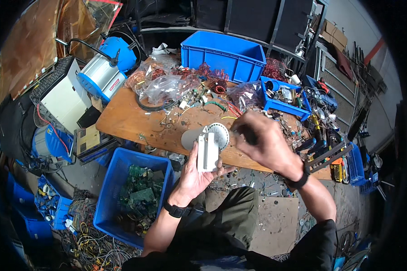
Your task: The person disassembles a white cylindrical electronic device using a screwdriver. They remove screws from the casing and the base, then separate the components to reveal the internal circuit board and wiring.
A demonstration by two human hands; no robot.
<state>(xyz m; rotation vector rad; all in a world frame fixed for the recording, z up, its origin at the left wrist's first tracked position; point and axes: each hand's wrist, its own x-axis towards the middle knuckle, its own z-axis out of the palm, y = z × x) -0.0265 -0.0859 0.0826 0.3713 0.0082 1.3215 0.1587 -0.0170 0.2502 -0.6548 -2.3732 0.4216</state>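
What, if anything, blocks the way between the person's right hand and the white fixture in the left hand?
Nothing visible does. The right hand is just right of the white fixture's round vented end, and the left hand holds the fixture from its near side.

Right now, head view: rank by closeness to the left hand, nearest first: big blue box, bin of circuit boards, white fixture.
1. White fixture: held in the left hand.
2. Bin of circuit boards: on the left.
3. Big blue box: across the table.
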